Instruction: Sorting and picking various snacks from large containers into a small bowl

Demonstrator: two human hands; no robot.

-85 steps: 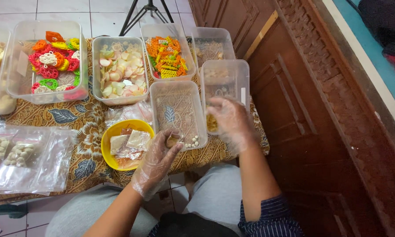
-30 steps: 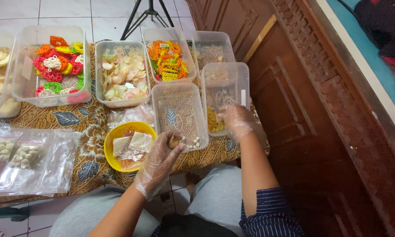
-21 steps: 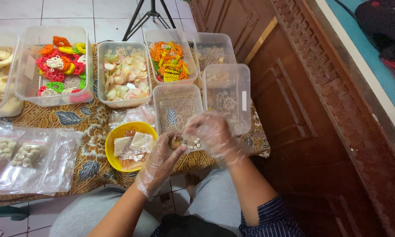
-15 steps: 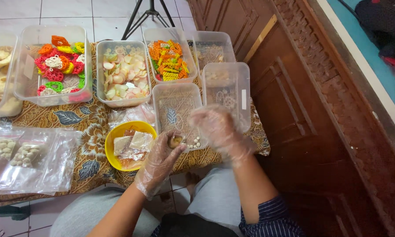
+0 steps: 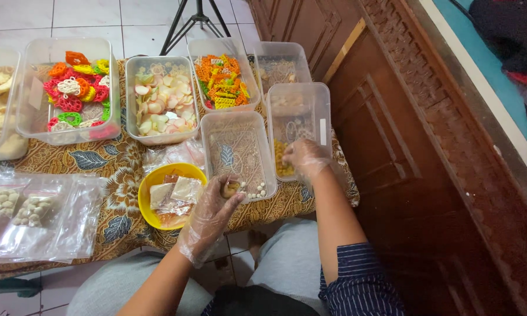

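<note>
Left gloved hand cups a small brownish snack piece beside the yellow round bowl. Right gloved hand dips into the clear rectangular plastic tub, fingers curled over yellow bits; grasp unclear.

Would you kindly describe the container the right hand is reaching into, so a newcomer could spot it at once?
On the batik-clothed table, find the clear tubs nearest the wooden door. The right hand dips into the tall clear tub at the table's right edge. Unlike the tubs of bright crackers, it holds only a few small yellowish pieces at its bottom.
</note>
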